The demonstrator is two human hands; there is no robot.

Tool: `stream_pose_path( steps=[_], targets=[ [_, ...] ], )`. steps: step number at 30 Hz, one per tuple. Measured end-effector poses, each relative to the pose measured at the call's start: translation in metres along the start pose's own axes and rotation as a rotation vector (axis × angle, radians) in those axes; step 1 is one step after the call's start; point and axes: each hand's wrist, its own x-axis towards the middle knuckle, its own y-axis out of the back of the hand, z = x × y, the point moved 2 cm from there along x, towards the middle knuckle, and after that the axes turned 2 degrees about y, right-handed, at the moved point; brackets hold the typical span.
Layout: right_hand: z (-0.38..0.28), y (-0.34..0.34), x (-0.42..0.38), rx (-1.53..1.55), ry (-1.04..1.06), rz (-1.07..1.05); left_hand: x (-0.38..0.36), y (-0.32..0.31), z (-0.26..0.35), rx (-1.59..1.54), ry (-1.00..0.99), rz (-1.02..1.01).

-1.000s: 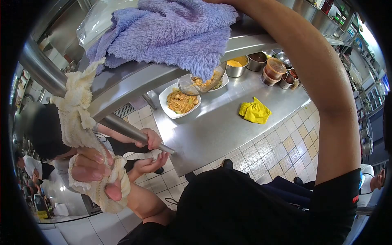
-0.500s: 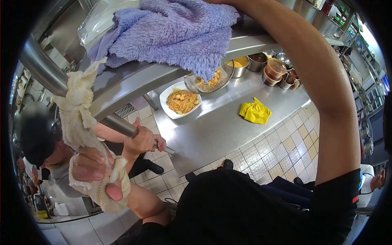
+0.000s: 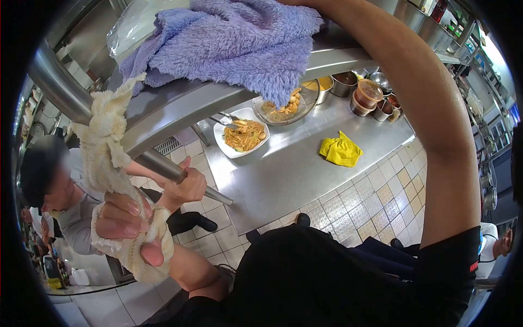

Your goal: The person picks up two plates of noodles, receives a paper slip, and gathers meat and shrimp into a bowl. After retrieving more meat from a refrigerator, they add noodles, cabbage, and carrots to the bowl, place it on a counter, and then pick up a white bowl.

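My left hand (image 3: 128, 224) is at the lower left, closed around a cream terry towel (image 3: 109, 147). The towel wraps my fingers and trails up over a slanting steel pipe (image 3: 57, 82). My right arm (image 3: 430, 114) arches across the right side to the top edge. Its hand is hidden above a fluffy purple towel (image 3: 234, 43) that drapes over a steel shelf (image 3: 180, 106). Below, another person's hand (image 3: 188, 188) grips the same pipe.
A steel counter (image 3: 283, 180) far below carries a white plate of noodles (image 3: 242, 136), a glass bowl of food (image 3: 286, 106), a yellow cloth (image 3: 340, 150) and several sauce tubs (image 3: 368, 92). The floor (image 3: 370, 201) is tiled. Another person (image 3: 498, 245) stands at the right edge.
The person below has shifted up and left and now grips the pipe with one hand. The glass bowl moved right off the plate, and a utensil now lies at the plate's edge.
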Motion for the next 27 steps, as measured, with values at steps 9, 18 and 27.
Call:
stream_pose_path(
  steps=[9, 18, 27],
  targets=[
    [0.004, -0.002, 0.003, 0.012, 0.020, 0.009, -0.003, 0.005, -0.005, 0.014, -0.042, 0.006],
    [-0.004, 0.003, -0.011, 0.026, 0.078, 0.005, -0.014, 0.007, -0.001, 0.076, 0.024, 0.096],
    [0.005, -0.002, 0.005, 0.011, 0.032, 0.008, -0.024, 0.006, -0.004, 0.064, 0.039, 0.211]
  ],
)
